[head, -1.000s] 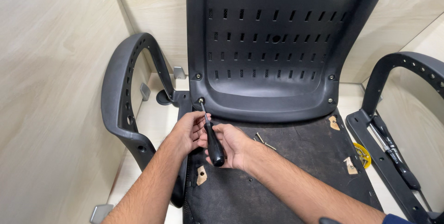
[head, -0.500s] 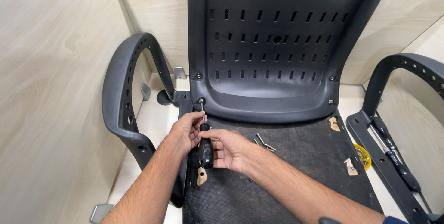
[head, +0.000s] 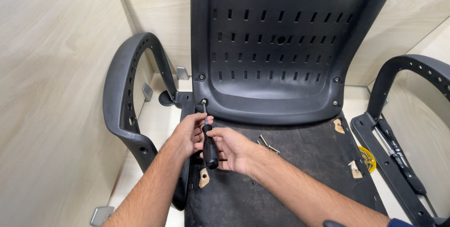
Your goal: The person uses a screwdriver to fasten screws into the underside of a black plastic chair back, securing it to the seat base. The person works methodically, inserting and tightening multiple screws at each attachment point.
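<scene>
Right hand (head: 232,149) grips the black-handled screwdriver (head: 209,145), left hand (head: 192,133) pinches its shaft; tilt it and the tip probably slips off the small dark screw (head: 204,101).

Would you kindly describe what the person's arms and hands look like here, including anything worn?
Both forearms are bare, and the left hand and right hand wear no gloves, rings or watch that can be seen. A dark blue sleeve edge shows high on the right arm.

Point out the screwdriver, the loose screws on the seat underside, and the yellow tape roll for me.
screwdriver (head: 210,149): head view, on its black handle, gripped by both hands.
loose screws (head: 267,144): head view, middle of the small cluster on the dark seat underside.
yellow tape roll (head: 367,157): head view, on its visible yellow rim by the right armrest.
</scene>
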